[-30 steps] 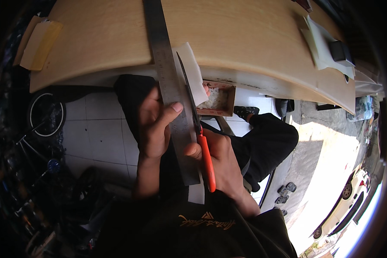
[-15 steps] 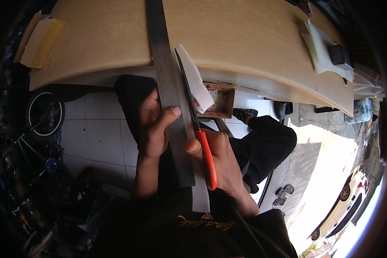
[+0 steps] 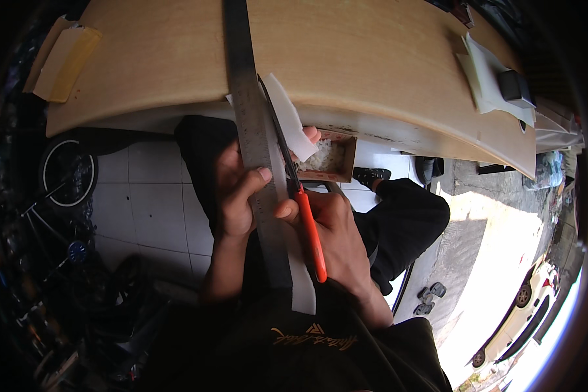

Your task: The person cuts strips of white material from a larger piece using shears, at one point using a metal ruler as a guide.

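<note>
My left hand [image 3: 238, 202] is closed round a long steel ruler [image 3: 251, 127], its thumb pressed on top. A white strip of sheet material [image 3: 300, 287] lies under the ruler, its edge showing along the right side. In my right hand [image 3: 336, 228] are scissors [image 3: 311, 235] with an orange handle, their dark blades running along the ruler's right edge. A white flap [image 3: 287, 111] of the sheet stands off to the right of the blades. Fingertips [image 3: 313, 134] show beside this flap; whose hand they belong to is hard to tell.
The ruler's far end reaches over a wooden table [image 3: 372, 78]. A box with white scraps [image 3: 326, 160] sits below the table edge. Yellow-brown cardboard [image 3: 68, 62] lies at the left, white sheets [image 3: 483, 72] and a dark block [image 3: 516, 88] at the right. A bicycle wheel [image 3: 46, 173] stands at left.
My right hand and the scissors have shifted slightly up and left. The white flap has moved left and down, and fingertips now show beside it. The strip's lower end has moved up a little.
</note>
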`<state>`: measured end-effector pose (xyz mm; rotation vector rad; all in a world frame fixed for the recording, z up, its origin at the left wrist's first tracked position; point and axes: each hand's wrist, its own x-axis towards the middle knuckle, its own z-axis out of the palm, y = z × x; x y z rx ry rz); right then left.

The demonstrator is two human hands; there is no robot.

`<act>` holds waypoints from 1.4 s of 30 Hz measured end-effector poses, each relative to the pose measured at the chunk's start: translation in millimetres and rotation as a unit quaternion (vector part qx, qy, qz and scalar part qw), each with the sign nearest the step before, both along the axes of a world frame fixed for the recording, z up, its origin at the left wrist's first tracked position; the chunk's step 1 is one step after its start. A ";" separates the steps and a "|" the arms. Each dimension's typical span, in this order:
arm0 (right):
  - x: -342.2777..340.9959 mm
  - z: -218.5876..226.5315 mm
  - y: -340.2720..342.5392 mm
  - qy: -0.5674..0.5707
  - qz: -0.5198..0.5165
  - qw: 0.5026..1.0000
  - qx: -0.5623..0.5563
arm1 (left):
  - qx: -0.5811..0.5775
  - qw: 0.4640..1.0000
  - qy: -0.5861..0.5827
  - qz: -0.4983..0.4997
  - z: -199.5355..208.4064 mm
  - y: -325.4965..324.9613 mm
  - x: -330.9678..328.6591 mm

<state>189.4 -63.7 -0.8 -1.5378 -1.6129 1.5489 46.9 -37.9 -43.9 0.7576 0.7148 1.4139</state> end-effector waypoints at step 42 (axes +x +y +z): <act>113.3 -51.1 -29.5 0.168 -0.285 0.944 -0.010 | -0.113 0.951 0.266 0.107 54.1 29.2 -22.0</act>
